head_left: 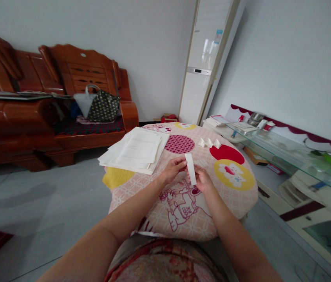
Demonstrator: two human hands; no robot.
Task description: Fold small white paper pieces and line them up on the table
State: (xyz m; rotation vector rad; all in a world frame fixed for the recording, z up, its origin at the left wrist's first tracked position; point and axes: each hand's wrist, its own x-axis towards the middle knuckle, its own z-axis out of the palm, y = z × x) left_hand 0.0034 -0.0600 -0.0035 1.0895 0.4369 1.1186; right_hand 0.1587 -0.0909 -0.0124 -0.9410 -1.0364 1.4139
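A narrow folded paper strip [191,170] is held up above the round table, with its long side nearly upright. My left hand [174,169] pinches its left edge near the upper part. Fingers of my right hand [202,179] close on the strip from the right, lower down; some fingertips are hidden behind the paper. Beyond the hands, several small folded paper pieces [209,143] stand in a row on the cloth. Left of my hands lies a stack of white paper sheets [136,150], loosely fanned, the top ones carrying faint print.
A patterned cloth [183,231] covers the table. On the right runs a glass-topped cabinet [285,152] with metal bowls [255,118] and papers. A wooden sofa [85,70] with a dark patterned bag [104,106] stands at left. Behind the table rises a tall white air conditioner [202,58].
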